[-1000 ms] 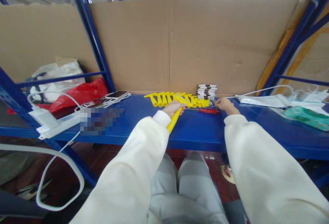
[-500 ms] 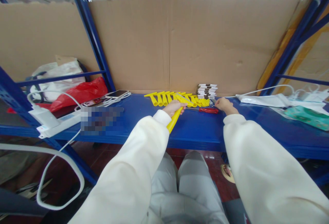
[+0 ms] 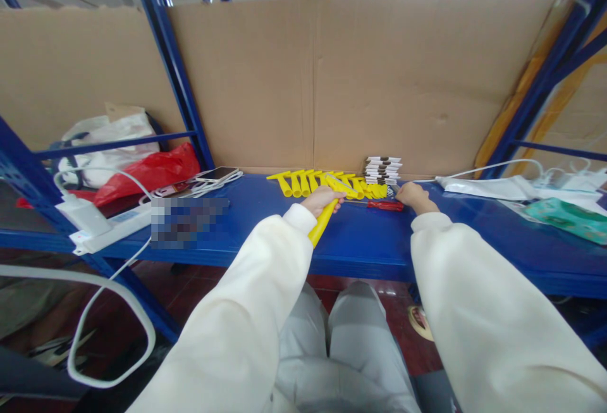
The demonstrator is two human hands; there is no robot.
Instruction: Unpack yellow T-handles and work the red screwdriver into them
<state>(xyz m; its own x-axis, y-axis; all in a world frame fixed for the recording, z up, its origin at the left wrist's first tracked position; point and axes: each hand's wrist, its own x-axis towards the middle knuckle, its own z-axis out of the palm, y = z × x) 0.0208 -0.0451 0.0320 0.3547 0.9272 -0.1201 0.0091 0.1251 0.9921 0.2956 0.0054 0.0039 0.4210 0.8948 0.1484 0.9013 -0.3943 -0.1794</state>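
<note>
My left hand [image 3: 324,199] is closed around the yellow handle [image 3: 320,226] of a T-shaped tool, perhaps a scraper. Its pale-edged head [image 3: 342,184] points forward, over a row of similar yellow pieces [image 3: 296,184]. To the right, my right hand [image 3: 415,197] rests low at the shelf surface with its fingers drawn together. Whatever its fingertips hold, if anything, is too small to see. Tiny silvery bits [image 3: 391,191] lie by those fingertips. A red tool [image 3: 385,205], looking like a screwdriver, lies between my hands. Behind it rises a stack of white-and-dark pieces [image 3: 383,167].
The blue shelf [image 3: 265,229] has a cardboard panel [image 3: 246,84] behind it. At left are a power strip [image 3: 111,226], a phone [image 3: 222,174], cables and a red bag [image 3: 152,172]. A white packet [image 3: 486,186] and green packet [image 3: 571,217] lie at right.
The view has tipped very slightly. My right fingertips have shifted a little at the small silvery bits; my left hand keeps its hold on the yellow handle.
</note>
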